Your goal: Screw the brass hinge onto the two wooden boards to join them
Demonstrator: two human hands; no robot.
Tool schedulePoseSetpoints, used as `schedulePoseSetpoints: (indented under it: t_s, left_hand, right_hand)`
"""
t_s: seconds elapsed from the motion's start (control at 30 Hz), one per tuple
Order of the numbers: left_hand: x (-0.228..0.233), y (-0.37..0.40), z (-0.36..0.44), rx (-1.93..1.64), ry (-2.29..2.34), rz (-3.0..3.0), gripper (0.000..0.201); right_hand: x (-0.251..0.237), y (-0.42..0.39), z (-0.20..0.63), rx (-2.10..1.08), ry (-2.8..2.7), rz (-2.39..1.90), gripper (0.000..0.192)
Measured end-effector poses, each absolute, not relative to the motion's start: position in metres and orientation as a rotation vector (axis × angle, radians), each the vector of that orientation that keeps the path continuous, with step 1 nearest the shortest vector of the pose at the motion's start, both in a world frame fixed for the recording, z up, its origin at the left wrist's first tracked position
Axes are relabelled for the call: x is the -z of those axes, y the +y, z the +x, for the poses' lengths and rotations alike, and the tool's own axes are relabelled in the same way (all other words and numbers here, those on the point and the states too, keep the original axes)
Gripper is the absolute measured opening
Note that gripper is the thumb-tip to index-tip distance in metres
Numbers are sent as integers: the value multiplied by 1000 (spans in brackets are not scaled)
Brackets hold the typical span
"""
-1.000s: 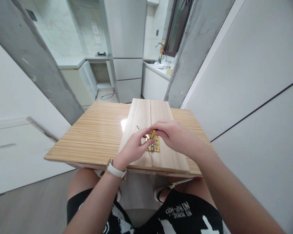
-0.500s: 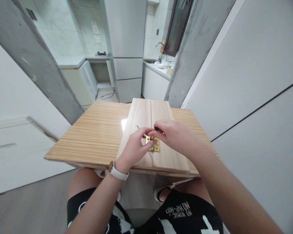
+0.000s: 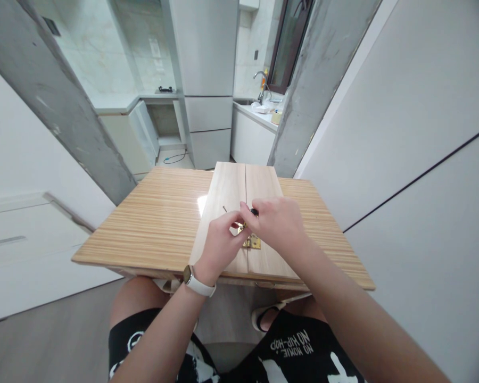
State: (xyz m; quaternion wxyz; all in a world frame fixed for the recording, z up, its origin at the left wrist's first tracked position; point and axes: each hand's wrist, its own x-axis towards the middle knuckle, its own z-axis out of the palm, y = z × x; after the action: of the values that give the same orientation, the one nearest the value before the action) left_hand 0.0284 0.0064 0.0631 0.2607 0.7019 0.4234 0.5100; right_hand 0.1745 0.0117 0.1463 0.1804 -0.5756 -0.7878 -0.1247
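Observation:
My right hand [image 3: 277,221] is closed around a small screwdriver [image 3: 254,211]; its black end shows between thumb and fingers, while the rest is hidden. Beneath both hands lies a brass hinge [image 3: 256,242], spanning the seam between the left wooden board [image 3: 219,191] and the right wooden board [image 3: 265,186]. My left hand [image 3: 219,239] bends its thumb and index finger towards the screwdriver's lower end, over the hinge's left leaf. Those fingertips are partly covered by my right hand, so what they pinch is unclear. A thin screw [image 3: 224,209] is on the left board beyond my left hand.
Both boards lie side by side on a wood-grain table [image 3: 159,213], reaching past its far edge. My knees are below the near edge. A white panel [image 3: 423,133] stands to the right. Farther off are a fridge [image 3: 207,53] and a sink counter [image 3: 257,127].
My right hand has turned and shifted left, its thumb now covering most of the screwdriver. My left hand has moved slightly, and less of the hinge shows.

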Motion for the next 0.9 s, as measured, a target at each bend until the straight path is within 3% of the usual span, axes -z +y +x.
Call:
schedulePoseSetpoints:
  t_s: [0.1,0.27,0.4,0.63,0.9]
  left_hand:
    - [-61,9,25,-1370,1149,1895,3]
    - [-63,13,20,-1275,1046,1912,15]
    - [-65,13,17,-1235,1036,1882,19]
    - [-62,11,16,-1174,926,1770,29]
    - [-60,12,18,-1206,891,1818,32]
  right_hand:
    - [-157,11,179,214,-2291,-1622,57]
    - [-172,14,198,-318,-2428,-1176,16]
    - [-171,17,205,-528,-2476,-992,28]
    - [-168,16,201,-440,-2478,-1109,35]
    - [-162,17,205,-244,-2451,-1267,15]
